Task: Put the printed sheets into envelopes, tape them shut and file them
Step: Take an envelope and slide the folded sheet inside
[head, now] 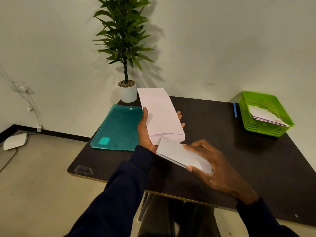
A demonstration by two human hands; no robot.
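The left hand (145, 132) cradles a pale envelope (160, 115) above the dark table (256, 159), fingers curled under it, its long axis running away from the person with the open mouth nearest. The right hand (217, 170) pinches a folded sheet (179, 153) whose leading edge just meets that mouth. Insertion is barely begun; taping and filing in the teal folder (118, 129) remain, though the green basket (263, 113) holds some papers.

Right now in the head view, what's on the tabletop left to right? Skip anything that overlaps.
Teal folder → left hand holding the envelope → right hand holding the folded sheets → blue pen → green basket with papers inside.
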